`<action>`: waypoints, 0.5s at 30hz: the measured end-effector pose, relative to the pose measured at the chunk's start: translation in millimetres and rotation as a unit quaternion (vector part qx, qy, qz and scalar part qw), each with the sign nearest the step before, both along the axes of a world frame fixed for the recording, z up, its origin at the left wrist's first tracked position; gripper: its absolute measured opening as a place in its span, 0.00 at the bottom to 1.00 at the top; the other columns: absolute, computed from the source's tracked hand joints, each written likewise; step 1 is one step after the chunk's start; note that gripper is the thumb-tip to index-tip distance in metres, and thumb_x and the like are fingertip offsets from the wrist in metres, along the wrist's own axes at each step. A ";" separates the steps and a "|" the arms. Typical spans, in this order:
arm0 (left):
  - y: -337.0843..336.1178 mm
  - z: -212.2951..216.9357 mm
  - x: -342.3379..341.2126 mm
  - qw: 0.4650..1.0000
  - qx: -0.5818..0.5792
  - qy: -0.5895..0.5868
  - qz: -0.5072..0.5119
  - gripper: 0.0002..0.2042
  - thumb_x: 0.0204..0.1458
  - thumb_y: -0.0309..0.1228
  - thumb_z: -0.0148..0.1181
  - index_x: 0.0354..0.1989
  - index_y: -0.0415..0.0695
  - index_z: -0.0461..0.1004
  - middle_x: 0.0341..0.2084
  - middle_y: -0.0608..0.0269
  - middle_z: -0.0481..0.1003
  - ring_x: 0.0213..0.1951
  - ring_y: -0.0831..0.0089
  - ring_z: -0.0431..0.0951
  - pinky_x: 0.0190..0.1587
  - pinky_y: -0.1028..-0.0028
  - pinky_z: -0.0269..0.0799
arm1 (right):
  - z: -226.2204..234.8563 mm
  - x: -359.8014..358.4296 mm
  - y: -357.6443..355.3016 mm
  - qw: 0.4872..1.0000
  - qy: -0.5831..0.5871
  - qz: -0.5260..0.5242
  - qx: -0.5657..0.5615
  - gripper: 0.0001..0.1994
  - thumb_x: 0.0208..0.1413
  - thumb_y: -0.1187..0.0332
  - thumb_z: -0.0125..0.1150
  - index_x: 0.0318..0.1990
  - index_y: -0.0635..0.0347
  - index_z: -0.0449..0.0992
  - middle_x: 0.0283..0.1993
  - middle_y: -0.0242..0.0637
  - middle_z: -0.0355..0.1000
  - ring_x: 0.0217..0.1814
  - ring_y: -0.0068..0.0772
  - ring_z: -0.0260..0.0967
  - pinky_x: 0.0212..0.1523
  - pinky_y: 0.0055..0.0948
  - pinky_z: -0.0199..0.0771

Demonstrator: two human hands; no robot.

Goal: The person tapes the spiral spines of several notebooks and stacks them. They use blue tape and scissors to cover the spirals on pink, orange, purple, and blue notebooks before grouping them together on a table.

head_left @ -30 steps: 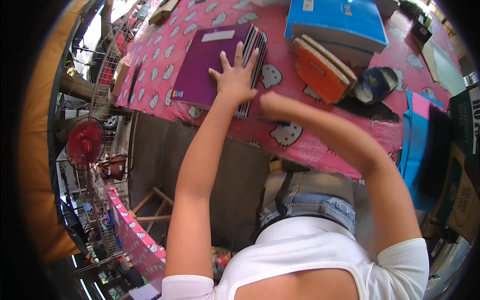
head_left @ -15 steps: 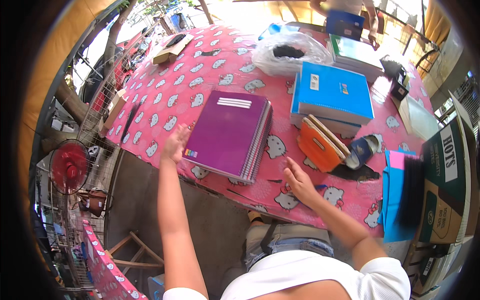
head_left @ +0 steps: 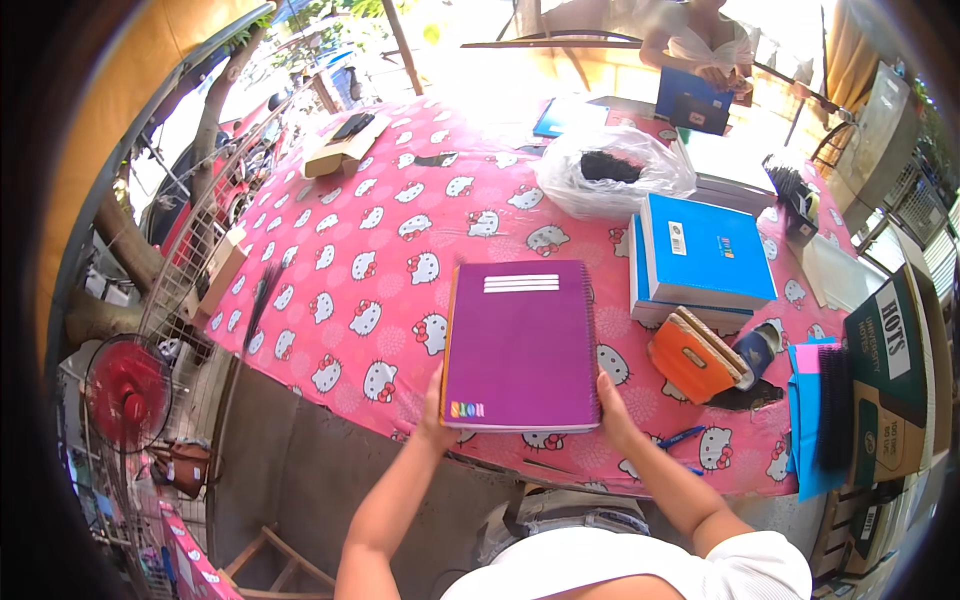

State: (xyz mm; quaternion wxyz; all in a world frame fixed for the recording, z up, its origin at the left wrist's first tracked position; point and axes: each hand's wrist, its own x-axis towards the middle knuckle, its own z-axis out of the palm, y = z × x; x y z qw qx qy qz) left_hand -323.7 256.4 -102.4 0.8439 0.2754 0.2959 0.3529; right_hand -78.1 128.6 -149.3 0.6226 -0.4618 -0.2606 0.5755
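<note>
A clear plastic bag sits behind stacked blue notebooks on a pink tablecloth printed with white cat faces. Just before the stack lies an orange wallet-like case; a blue pen rests nearer the edge. A red fan stands at left, a green-and-brown carton at right. Across the table, a person in white holds something dark blue.

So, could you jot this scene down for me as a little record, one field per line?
Surface: pink patterned tablecloth
In the middle: purple notebook, front cover up
Left hand: at the notebook's left edge, fingers partly hidden
Right hand: at its right, spiral edge
By the right forearm: blue pen
Off to the right: stacked blue notebooks; open cardboard box
Farther back: clear plastic bag
Far side: another person, holding something flat and blue
</note>
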 end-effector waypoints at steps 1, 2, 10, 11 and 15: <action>-12.7 -4.7 6.1 1.000 -0.017 0.005 0.023 0.24 0.63 0.49 0.32 0.57 0.46 0.63 0.48 0.61 0.72 0.48 0.67 0.74 0.49 0.64 0.73 | 0.0 17.7 8.0 0.999 0.009 0.039 0.004 0.37 0.60 0.40 0.41 0.67 0.59 0.51 0.63 0.39 0.58 0.65 0.31 0.55 0.63 0.34 0.56; -25.7 -10.2 12.3 0.998 -0.035 0.011 0.047 0.25 0.63 0.50 0.31 0.57 0.46 0.63 0.48 0.61 0.71 0.49 0.66 0.73 0.49 0.64 0.73 | 10.7 29.4 19.3 0.998 0.021 0.037 -0.039 0.34 0.60 0.41 0.44 0.63 0.59 0.60 0.57 0.38 0.66 0.59 0.31 0.63 0.59 0.34 0.62; -22.2 -13.2 36.7 0.951 -0.231 0.075 0.192 0.17 0.60 0.44 0.40 0.47 0.46 0.67 0.44 0.64 0.72 0.46 0.68 0.72 0.48 0.68 0.70 | 6.5 108.1 80.5 0.996 0.018 -0.039 -0.079 0.37 0.59 0.38 0.41 0.56 0.67 0.68 0.50 0.42 0.72 0.51 0.33 0.69 0.53 0.32 0.67; 12.1 -19.4 29.1 0.950 -0.214 0.064 0.218 0.15 0.59 0.42 0.42 0.46 0.46 0.68 0.43 0.64 0.72 0.46 0.69 0.72 0.48 0.70 0.68 | -4.1 109.8 74.6 0.993 0.008 -0.075 -0.089 0.38 0.58 0.37 0.41 0.57 0.68 0.67 0.50 0.43 0.71 0.52 0.34 0.69 0.54 0.33 0.66; 180.9 -35.8 -36.4 0.904 0.057 0.229 0.358 0.16 0.58 0.37 0.47 0.52 0.43 0.66 0.46 0.60 0.71 0.44 0.72 0.71 0.45 0.76 0.66 | -17.7 73.0 36.9 0.966 0.002 -0.225 -0.125 0.39 0.58 0.36 0.38 0.57 0.67 0.66 0.56 0.43 0.67 0.60 0.38 0.61 0.61 0.40 0.58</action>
